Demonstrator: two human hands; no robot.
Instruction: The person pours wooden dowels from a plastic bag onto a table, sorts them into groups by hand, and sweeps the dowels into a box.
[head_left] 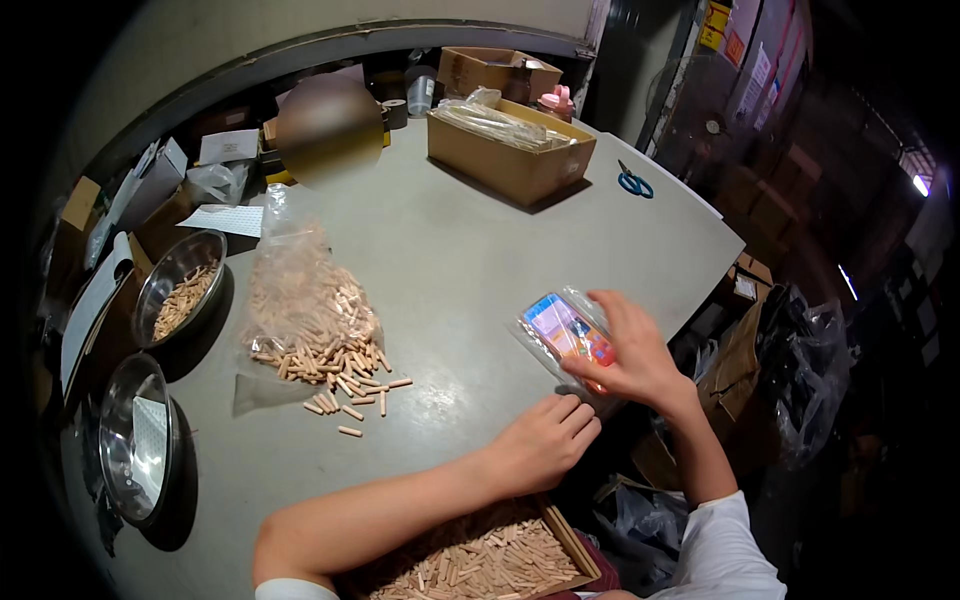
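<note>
At the table's right edge, a smartphone (568, 328) with a lit, colourful screen lies in or on a clear plastic bag (527, 338). My right hand (640, 352) grips it from the right, the thumb over the lower end of the screen and the fingers curved round the far side. My left hand (552, 436) rests at the table's front edge just below the phone, its fingers curled. What those fingers hold, if anything, is hidden. Under my left forearm is an open box (572, 540) filled with small wooden dowels (490, 556).
A clear bag (290, 250) spills wooden dowels (345, 365) on the table's left. Two metal bowls stand beyond, one with dowels (183, 302), one with a paper slip (150, 450). A cardboard box (510, 165) of plastic bags and blue-handled scissors (633, 183) lie farther back.
</note>
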